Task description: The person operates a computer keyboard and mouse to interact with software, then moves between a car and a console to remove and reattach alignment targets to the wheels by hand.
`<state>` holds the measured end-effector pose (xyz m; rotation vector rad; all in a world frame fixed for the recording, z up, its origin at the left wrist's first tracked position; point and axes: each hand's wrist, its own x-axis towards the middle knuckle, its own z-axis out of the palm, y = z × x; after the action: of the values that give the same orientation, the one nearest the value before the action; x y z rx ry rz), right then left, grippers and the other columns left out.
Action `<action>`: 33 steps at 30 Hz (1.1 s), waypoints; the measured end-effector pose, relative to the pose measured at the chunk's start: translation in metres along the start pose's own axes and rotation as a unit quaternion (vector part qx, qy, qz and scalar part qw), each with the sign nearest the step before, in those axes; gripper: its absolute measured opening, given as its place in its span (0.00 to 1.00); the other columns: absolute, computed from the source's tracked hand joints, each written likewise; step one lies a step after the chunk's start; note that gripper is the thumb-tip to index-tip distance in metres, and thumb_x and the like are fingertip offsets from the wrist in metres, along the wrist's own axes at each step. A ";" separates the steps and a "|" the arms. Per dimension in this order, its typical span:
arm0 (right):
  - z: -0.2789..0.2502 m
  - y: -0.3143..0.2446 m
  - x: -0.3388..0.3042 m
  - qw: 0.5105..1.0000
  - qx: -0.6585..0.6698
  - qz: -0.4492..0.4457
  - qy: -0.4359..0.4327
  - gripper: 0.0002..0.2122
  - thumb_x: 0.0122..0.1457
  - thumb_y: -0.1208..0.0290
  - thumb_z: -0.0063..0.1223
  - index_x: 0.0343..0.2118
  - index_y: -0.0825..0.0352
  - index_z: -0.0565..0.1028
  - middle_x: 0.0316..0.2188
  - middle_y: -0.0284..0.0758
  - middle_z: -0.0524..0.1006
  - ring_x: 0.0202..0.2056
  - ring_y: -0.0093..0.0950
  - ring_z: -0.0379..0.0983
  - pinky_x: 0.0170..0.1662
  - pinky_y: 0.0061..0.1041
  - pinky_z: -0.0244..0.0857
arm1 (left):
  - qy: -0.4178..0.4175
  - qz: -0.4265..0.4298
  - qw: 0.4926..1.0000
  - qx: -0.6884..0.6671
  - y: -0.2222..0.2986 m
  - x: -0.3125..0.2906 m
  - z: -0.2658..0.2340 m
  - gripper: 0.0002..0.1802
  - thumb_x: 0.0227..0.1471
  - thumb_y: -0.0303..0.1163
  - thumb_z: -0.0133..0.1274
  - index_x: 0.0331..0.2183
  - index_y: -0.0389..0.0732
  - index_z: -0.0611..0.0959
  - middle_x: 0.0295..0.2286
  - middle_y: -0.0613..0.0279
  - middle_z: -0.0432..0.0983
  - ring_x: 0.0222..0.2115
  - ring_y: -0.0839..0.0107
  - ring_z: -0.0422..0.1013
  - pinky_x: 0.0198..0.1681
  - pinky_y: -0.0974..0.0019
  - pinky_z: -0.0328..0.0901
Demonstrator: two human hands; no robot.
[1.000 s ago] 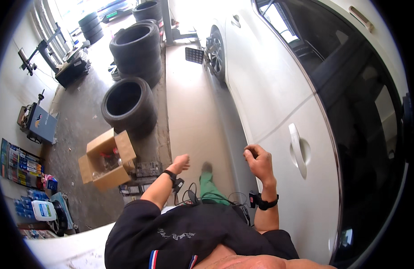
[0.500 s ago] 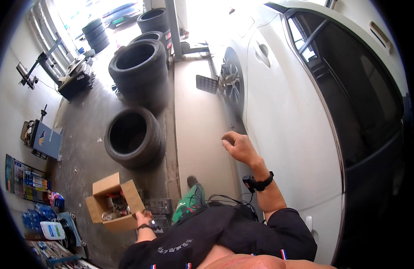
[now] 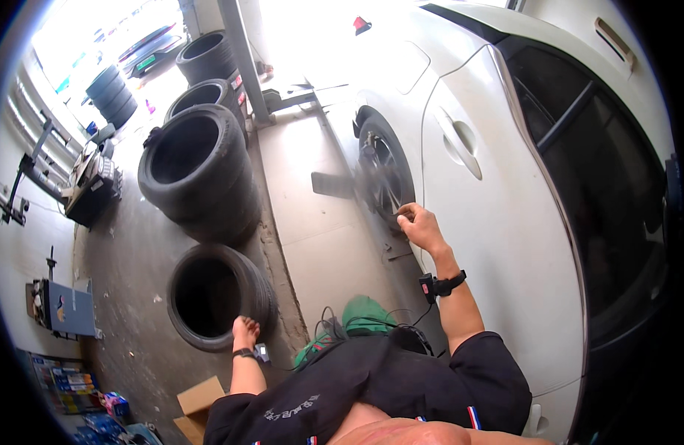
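Left hand [image 3: 245, 331] shows over the near right edge of the single tyre [image 3: 257, 289], which lies mostly ahead of it and to its left; contact and finger closure cannot be told. Right hand [image 3: 423, 227] has fingers curled toward the thumb beside the white car [image 3: 497, 245], near its wheel [image 3: 386, 167]; whether anything is gripped cannot be told. Tyre stack [image 3: 208, 196] stands beyond the single tyre; cardboard box [image 3: 200, 395] sits nearer, partly hidden

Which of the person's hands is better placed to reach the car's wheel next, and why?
Probably the right hand: it appears close to the wheel in this view. The left hand is across the walkway, by a loose tyre.
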<state>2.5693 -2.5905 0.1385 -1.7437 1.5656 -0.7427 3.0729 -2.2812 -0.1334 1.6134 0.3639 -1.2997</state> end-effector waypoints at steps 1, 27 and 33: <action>0.005 0.008 0.019 1.000 -0.001 0.015 0.013 0.13 0.57 0.68 0.55 0.41 0.71 0.78 0.35 0.44 0.82 0.39 0.36 0.80 0.43 0.31 0.73 | 0.012 0.024 0.998 0.050 0.033 -0.014 0.050 0.10 0.50 0.38 0.43 0.22 0.46 0.72 0.17 0.69 0.65 0.22 0.65 0.70 0.23 0.64 0.63; 0.140 0.093 0.412 0.912 -0.203 0.355 -0.042 0.31 0.55 0.54 0.53 0.56 0.70 0.64 0.51 0.56 0.73 0.55 0.49 0.68 0.58 0.44 0.62 | -0.216 -0.242 0.874 0.362 0.232 0.260 0.573 0.27 0.59 0.44 0.46 0.49 0.30 0.72 0.43 0.47 0.77 0.40 0.58 0.75 0.44 0.57 0.70; 0.168 0.126 0.411 0.894 -0.193 0.402 0.047 0.30 0.54 0.56 0.52 0.55 0.74 0.67 0.49 0.58 0.73 0.54 0.51 0.69 0.58 0.41 0.62 | -0.263 -0.305 0.835 0.375 0.249 0.283 0.637 0.18 0.62 0.43 0.42 0.34 0.38 0.61 0.26 0.58 0.61 0.25 0.64 0.62 0.27 0.62 0.60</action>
<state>2.6724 -2.9872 -0.0731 -1.1042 2.3771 -0.0960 3.0020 -3.0142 -0.2098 1.7010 -0.0075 -2.5445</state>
